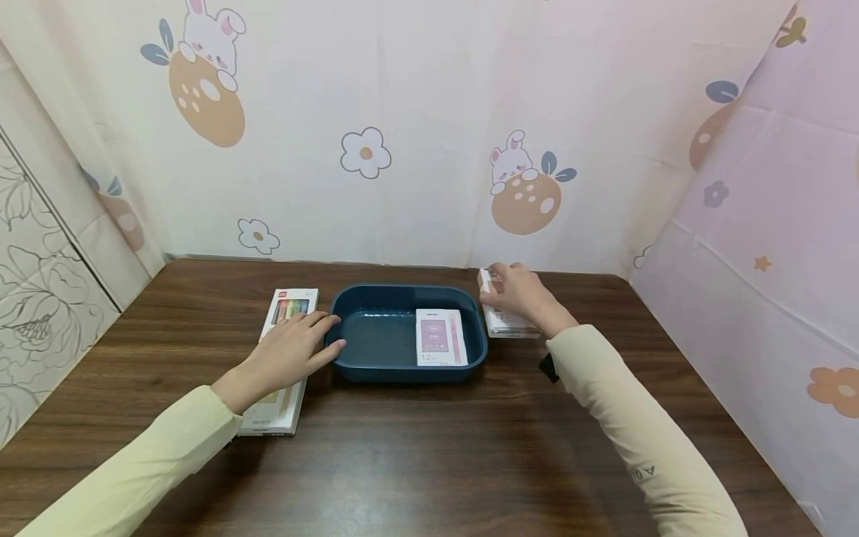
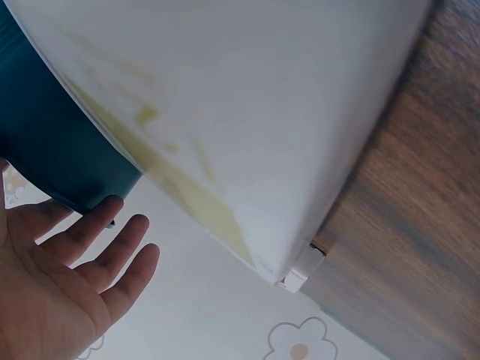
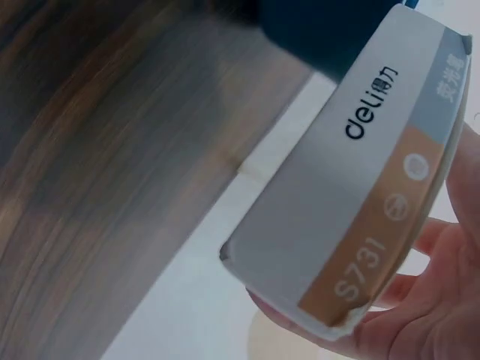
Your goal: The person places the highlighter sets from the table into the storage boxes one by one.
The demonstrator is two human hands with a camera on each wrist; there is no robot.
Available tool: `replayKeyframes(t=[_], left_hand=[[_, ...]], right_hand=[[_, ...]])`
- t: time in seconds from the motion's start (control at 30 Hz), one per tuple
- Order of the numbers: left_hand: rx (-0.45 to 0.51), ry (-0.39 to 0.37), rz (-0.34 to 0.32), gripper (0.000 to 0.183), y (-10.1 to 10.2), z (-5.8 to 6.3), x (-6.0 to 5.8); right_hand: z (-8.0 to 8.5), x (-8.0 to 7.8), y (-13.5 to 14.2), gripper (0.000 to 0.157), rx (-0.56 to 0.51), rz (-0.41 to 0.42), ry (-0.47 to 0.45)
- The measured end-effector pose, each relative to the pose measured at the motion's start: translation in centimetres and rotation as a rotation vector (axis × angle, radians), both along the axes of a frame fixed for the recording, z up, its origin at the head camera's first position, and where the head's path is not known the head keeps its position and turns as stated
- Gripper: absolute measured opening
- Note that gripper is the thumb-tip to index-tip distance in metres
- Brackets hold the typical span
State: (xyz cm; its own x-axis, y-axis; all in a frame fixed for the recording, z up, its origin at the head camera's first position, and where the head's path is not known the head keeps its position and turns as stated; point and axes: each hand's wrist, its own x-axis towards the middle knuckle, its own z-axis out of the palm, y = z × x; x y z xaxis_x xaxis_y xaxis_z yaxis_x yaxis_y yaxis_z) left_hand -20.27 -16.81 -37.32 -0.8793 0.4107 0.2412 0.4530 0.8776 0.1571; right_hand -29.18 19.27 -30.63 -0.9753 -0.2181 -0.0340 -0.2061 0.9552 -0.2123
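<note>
Tray (image 1: 376, 339) holding a pack (image 1: 441, 339) separates the left hand (image 1: 288, 349), outstretched above a carton (image 1: 282, 410), from the right hand (image 1: 525, 295) gripping a box (image 1: 507, 327).

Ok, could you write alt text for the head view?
A person's right hand holds a white box beside a dark blue tray, whose left end their left hand touches. A purple-labelled box lies in the tray; a longer white box lies left of it on a wooden table.
</note>
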Motion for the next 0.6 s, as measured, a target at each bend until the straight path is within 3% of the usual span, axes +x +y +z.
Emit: replayKeyframes(t=[0.4,0.6], left_hand=[[-0.001,0.005,-0.007,0.055,0.0,0.0,0.0],[0.000,0.011,-0.011,0.055,-0.1,0.1,0.0]], right_hand=[[0.6,1.6,-3.0,0.064,0.033,0.037,0.017],[0.6,2.2,-4.7,0.063,0.018,0.046,-0.020]])
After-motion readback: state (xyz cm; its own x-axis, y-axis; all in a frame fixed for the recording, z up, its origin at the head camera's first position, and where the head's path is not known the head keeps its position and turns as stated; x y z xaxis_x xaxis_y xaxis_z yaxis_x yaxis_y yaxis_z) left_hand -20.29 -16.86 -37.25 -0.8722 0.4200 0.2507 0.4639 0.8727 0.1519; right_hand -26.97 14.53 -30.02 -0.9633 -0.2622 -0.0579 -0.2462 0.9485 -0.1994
